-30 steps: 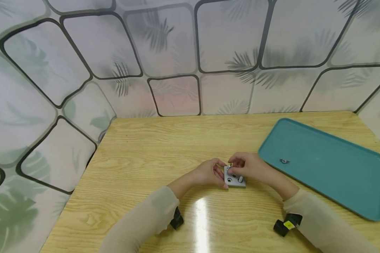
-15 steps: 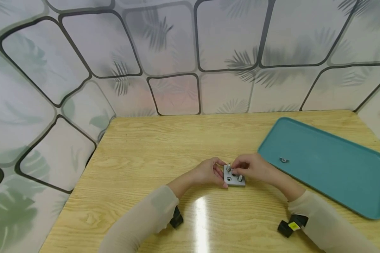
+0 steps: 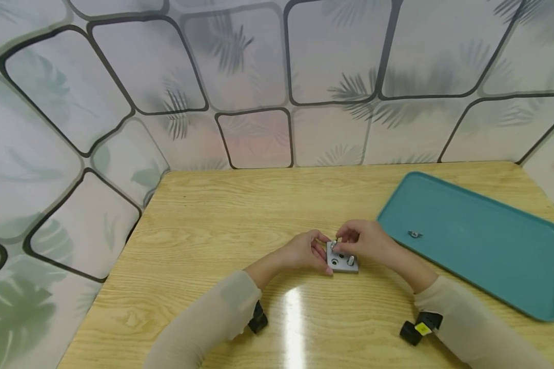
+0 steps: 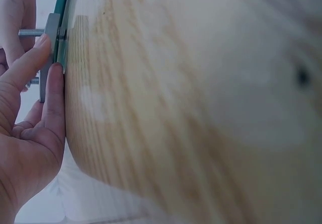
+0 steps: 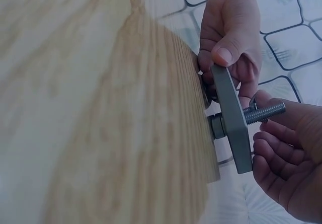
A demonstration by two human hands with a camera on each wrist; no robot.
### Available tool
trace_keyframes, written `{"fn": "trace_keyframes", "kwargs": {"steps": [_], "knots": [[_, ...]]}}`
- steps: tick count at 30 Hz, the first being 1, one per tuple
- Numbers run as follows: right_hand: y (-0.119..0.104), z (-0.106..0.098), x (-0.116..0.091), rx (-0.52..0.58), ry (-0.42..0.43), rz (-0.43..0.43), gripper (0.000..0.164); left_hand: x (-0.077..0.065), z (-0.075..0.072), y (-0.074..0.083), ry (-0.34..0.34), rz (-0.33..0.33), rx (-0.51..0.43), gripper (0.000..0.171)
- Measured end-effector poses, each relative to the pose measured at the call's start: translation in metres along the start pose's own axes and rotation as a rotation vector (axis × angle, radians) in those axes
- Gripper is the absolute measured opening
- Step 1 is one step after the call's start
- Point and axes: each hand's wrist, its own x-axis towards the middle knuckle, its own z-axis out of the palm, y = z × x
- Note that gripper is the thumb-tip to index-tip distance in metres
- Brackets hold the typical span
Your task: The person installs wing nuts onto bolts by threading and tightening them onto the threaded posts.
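Note:
A grey metal plate (image 3: 343, 267) with holes has threaded bolts standing up through it. My left hand (image 3: 301, 252) grips its left edge, with the thumb on the upper face and fingers beneath in the left wrist view. My right hand (image 3: 363, 239) pinches at the far-left bolt (image 3: 334, 245), where a small curved wing of a wing nut (image 5: 253, 101) shows beside the fingertips. The nearer-right bolt (image 3: 350, 260) stands free of the fingers; its head (image 5: 217, 126) sticks out below the plate in the right wrist view. Fingers partly hide the far bolt.
A teal tray (image 3: 480, 241) lies at the right of the wooden table (image 3: 221, 220), close beyond my right forearm. Another wing nut (image 3: 414, 234) rests on it near the left edge. A patterned wall (image 3: 332, 133) stands behind the table.
Half a second ago my right fingers were drawn back to the right of the far bolt; now they are around its top again. My left hand and the plate have stayed put.

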Motion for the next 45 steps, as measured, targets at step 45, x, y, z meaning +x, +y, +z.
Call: {"fn": "trace_keyframes", "kwargs": {"steps": [45], "knots": [[-0.0008,-0.0032,-0.0016,0.019,-0.073,-0.014,0.017,-0.0012,-0.0003,0.002,-0.001,-0.005,0.012,0.066]]}}
